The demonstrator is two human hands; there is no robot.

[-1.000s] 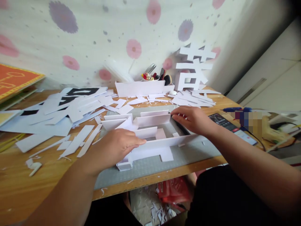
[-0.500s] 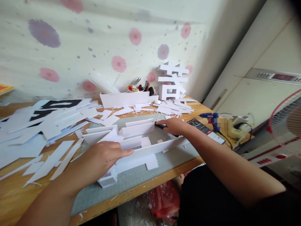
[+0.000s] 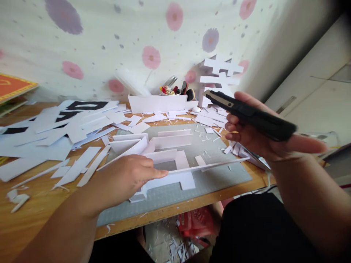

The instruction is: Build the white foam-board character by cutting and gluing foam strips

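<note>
Many white scraps (image 3: pixel 68 128) beside the foam-board piece (image 3: pixel 170 160) under left hand (image 3: pixel 128 179).

A home craft corner: flowered wallpaper (image 3: pixel 153 40) behind a wooden tabletop (image 3: pixel 33 212) strewn with white card scraps (image 3: pixel 79 166), a cutting mat (image 3: pixel 216 171) and a tool cup (image 3: pixel 175 89).

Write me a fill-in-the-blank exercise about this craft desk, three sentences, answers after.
1. The right hand holds a black ____ above the desk.
2. The left hand rests on the white foam-board piece, which lies on a grey cutting ____.
3. The wall behind the desk is patterned with pink and purple ____.

Missing words: knife; mat; flowers
</note>
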